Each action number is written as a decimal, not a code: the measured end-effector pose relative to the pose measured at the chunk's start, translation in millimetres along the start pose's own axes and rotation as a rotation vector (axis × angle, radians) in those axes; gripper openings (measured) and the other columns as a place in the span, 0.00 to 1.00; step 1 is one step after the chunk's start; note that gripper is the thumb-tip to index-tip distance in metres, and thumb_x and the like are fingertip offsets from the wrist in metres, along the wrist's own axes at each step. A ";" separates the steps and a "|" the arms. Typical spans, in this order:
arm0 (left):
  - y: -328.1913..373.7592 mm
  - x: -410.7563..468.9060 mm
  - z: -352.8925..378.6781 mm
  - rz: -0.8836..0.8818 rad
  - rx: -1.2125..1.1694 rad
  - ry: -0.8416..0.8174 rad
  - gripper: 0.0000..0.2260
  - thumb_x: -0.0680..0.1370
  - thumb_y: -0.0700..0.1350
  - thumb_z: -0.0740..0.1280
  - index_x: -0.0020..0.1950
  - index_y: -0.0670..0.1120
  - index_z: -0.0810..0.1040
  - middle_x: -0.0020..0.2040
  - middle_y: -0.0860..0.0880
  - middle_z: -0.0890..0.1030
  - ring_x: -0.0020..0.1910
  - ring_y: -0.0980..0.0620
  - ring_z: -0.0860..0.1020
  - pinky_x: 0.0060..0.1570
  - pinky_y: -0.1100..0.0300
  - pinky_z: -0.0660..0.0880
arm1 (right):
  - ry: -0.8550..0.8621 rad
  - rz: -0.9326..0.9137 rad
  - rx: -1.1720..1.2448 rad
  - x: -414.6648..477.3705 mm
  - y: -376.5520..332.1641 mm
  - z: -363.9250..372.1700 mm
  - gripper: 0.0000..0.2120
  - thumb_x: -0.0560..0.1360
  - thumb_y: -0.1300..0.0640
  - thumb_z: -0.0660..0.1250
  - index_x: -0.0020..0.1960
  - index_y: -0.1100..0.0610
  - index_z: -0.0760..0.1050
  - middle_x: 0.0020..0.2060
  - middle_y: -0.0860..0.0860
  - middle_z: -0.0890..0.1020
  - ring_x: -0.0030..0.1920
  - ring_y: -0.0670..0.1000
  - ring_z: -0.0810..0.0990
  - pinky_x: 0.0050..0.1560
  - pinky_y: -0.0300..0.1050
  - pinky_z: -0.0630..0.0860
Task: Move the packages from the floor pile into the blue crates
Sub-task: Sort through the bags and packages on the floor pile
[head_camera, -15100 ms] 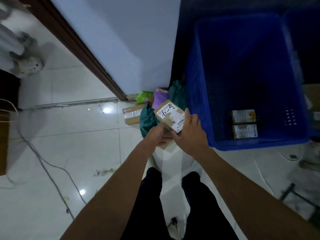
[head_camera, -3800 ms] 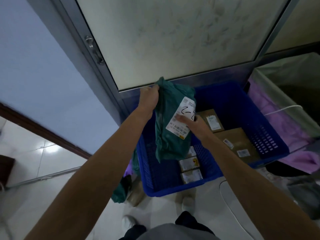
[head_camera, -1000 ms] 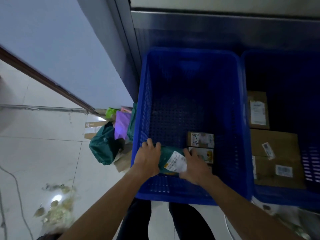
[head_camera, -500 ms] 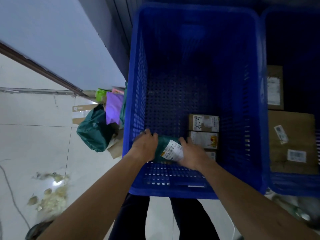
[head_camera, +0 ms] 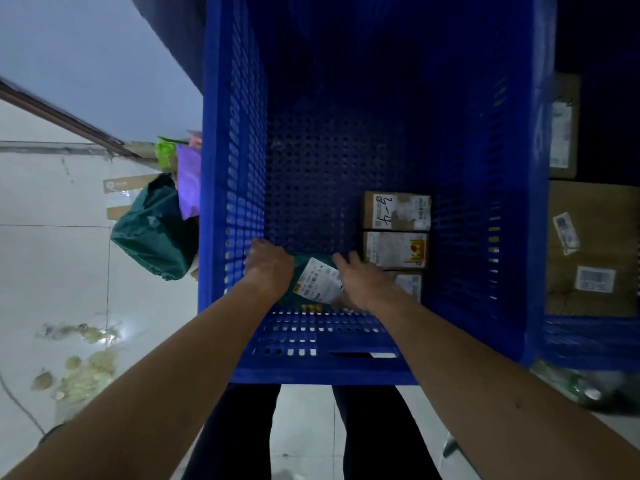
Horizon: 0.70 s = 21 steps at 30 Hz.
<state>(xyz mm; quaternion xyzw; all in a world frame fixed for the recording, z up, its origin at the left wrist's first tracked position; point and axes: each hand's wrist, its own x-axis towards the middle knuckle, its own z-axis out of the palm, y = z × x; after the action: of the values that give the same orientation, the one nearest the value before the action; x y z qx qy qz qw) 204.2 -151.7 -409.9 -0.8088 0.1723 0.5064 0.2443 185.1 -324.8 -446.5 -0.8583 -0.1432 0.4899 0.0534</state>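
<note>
Lying at 7 o'clock on the floor of the crate (head_camera: 235, 168), between two hands: one bag (head_camera: 306, 271), green plastic film, soft and crumpled, with a white paper label (head_camera: 317, 284) face up.

Handling, judged: light, limp, slick-skinned; it would sag if taken by one corner, so the two ends served best. Contents unknown, so no hard squeeze.

Left hand (head_camera: 268, 268): fingers curled over the bag's 9 o'clock end, gripping it.

Right hand (head_camera: 367, 282): laid on the 3 o'clock end, fingers fairly straight; whether the thumb pinched from beneath could not be told.

Crate: rigid blue plastic, rectangular, walls and floor perforated.

Boxes (head_camera: 394, 249): three, brown card, stiff, labelled, ranked at 3 to 5 o'clock on the crate floor, just beside the right hand.

Second crate (head_camera: 588, 341): at 3 o'clock, touching the first, holding larger card boxes.

Pile (head_camera: 152, 230): at 9 o'clock, outside the crate wall; a green sack, purple and lime film bags, flat card boxes, on glossy tile.
</note>
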 end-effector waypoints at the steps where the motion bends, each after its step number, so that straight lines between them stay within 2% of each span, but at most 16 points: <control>1: 1.4 2.2 3.1 -0.003 0.024 0.007 0.10 0.81 0.43 0.63 0.61 0.45 0.78 0.57 0.45 0.81 0.59 0.43 0.76 0.60 0.51 0.69 | -0.003 -0.005 -0.022 3.6 -1.1 1.6 0.46 0.71 0.43 0.76 0.78 0.54 0.52 0.68 0.61 0.66 0.59 0.64 0.76 0.53 0.56 0.77; 3: 3.3 7.0 6.5 -0.004 0.062 0.018 0.11 0.82 0.44 0.63 0.62 0.44 0.77 0.59 0.44 0.80 0.61 0.43 0.75 0.60 0.51 0.69 | 0.009 -0.011 -0.047 10.3 -3.9 4.0 0.46 0.72 0.45 0.76 0.79 0.54 0.51 0.68 0.61 0.65 0.58 0.64 0.76 0.52 0.55 0.77; 6: 6.0 11.6 6.1 -0.008 0.063 0.025 0.14 0.82 0.45 0.63 0.66 0.43 0.74 0.65 0.42 0.76 0.67 0.40 0.70 0.65 0.48 0.66 | 0.027 0.005 -0.004 16.7 -3.7 8.9 0.46 0.72 0.49 0.77 0.79 0.54 0.51 0.70 0.62 0.64 0.59 0.64 0.76 0.53 0.55 0.76; 9: 7.1 22.0 9.1 -0.026 0.055 0.022 0.20 0.81 0.47 0.64 0.71 0.42 0.70 0.70 0.39 0.72 0.68 0.40 0.69 0.66 0.47 0.66 | 0.048 0.036 0.095 16.3 2.7 15.8 0.48 0.69 0.46 0.79 0.78 0.56 0.53 0.71 0.62 0.61 0.61 0.65 0.76 0.57 0.56 0.75; 11: 6.3 28.2 12.5 -0.032 0.031 0.013 0.22 0.81 0.48 0.65 0.72 0.42 0.68 0.71 0.39 0.70 0.69 0.40 0.68 0.67 0.47 0.65 | 0.084 0.040 0.120 15.0 6.7 21.0 0.47 0.69 0.47 0.79 0.77 0.57 0.53 0.71 0.62 0.61 0.61 0.64 0.76 0.55 0.55 0.76; 14: 8.1 32.9 15.2 -0.042 0.007 0.034 0.21 0.81 0.48 0.65 0.72 0.43 0.69 0.70 0.41 0.71 0.68 0.42 0.70 0.65 0.49 0.67 | 0.111 0.008 0.057 15.8 9.7 27.3 0.44 0.71 0.50 0.78 0.77 0.57 0.54 0.70 0.61 0.62 0.61 0.62 0.76 0.53 0.54 0.76; 18: 15.9 36.6 22.0 -0.041 0.071 0.096 0.18 0.81 0.49 0.63 0.69 0.44 0.71 0.65 0.42 0.74 0.62 0.44 0.74 0.58 0.52 0.71 | 0.080 -0.011 -0.089 25.6 11.8 29.6 0.45 0.72 0.45 0.76 0.78 0.57 0.54 0.69 0.60 0.66 0.64 0.59 0.72 0.59 0.54 0.73; 21: 22.0 34.9 23.7 -0.013 0.123 0.099 0.15 0.81 0.46 0.64 0.67 0.43 0.73 0.64 0.42 0.75 0.62 0.44 0.75 0.59 0.51 0.72 | 0.044 -0.025 -0.164 27.6 12.2 24.7 0.40 0.75 0.41 0.71 0.77 0.57 0.58 0.68 0.58 0.68 0.65 0.58 0.70 0.62 0.53 0.71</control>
<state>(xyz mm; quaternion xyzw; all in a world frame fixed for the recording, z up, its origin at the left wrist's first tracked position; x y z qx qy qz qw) 190.2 -157.3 -455.0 -0.8173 0.2098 0.4528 0.2882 179.5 -329.4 -484.9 -0.8686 -0.1921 0.4567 -0.0077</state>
